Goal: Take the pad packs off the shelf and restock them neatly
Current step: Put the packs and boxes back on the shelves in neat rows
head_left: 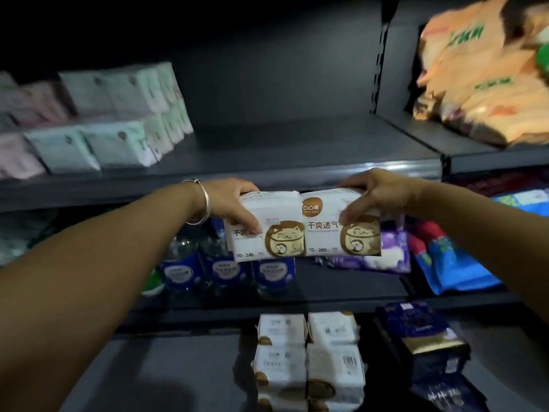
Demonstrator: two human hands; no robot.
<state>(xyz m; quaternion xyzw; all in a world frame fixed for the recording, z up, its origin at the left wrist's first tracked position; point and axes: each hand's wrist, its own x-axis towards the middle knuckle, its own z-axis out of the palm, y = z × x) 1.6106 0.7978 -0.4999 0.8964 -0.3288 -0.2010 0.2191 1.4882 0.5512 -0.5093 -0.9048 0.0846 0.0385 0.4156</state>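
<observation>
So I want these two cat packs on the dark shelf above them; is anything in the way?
Nothing visible. The left hand and right hand hold the two cat-print pad packs just below the shelf edge. The stretch behind is bare; the pastel packs sit off to the left.

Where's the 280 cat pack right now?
In the head view, the 280 cat pack is centre-right, held in the right hand in front of the shelf edge, touching the 240 pack gripped by the left hand.
</observation>
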